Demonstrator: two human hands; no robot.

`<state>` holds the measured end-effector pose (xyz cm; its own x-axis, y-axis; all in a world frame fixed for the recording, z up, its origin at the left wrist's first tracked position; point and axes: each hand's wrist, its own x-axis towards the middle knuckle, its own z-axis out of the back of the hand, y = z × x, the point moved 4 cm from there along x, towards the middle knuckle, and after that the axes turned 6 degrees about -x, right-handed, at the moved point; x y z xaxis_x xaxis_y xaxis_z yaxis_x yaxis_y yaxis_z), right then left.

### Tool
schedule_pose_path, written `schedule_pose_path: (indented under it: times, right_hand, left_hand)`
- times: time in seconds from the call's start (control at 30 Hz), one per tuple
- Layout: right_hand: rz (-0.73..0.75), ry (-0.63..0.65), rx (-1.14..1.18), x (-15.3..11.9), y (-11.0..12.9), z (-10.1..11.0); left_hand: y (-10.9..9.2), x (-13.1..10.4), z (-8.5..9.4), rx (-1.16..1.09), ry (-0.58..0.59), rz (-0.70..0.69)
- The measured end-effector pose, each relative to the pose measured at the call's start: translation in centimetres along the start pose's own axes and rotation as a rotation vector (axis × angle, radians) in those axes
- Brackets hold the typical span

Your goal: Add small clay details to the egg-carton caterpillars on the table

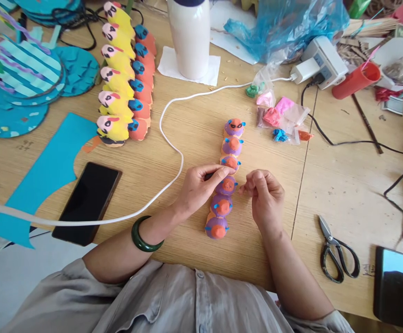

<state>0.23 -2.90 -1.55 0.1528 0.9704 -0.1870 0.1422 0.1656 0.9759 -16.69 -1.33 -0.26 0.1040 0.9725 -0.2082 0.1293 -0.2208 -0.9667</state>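
A row of several purple and orange clay figures (221,205) with small blue ears runs down the middle of the wooden table. Black eye marks show on the topmost figure (235,127). Over the row's middle, my left hand (201,185) is closed in a pinch, with something dark partly showing between the fingers, too hidden to name. Just right of the row, my right hand (265,196) is closed too, its fingertips pressed together near the fourth figure; whatever they hold is too small to name.
A white cable (181,162) curves left of the row, near a black phone (87,201). Yellow figures (116,78), a white bottle (189,39) and bagged clay (274,115) lie beyond. Scissors (333,245) and another phone (391,284) are at the right.
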Motion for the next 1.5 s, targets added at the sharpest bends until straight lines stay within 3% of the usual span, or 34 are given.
schedule_pose_path:
  times: [0.57,0.9,1.1,1.37,1.5]
  right_hand:
    - [-0.042,0.064,0.001,0.0,-0.3,-0.1]
    - [0.018,0.098,-0.125,-1.1,0.2,-0.5]
    - [0.014,0.121,-0.183,-1.4,0.8,-1.1]
    - [-0.273,0.114,0.214,-0.3,0.2,-1.0]
    - [-0.325,0.156,0.297,-0.1,0.4,-1.2]
  left_hand:
    - [0.1,0.1,-0.1,-0.022,0.027,0.016]
    - [-0.2,-0.6,-1.1,0.013,0.138,-0.132]
    - [-0.6,-0.9,-1.2,0.030,0.089,-0.158]
    - [-0.7,-0.7,-0.5,0.008,-0.024,-0.100]
    - [-0.7,-0.6,-0.5,-0.001,-0.035,-0.107]
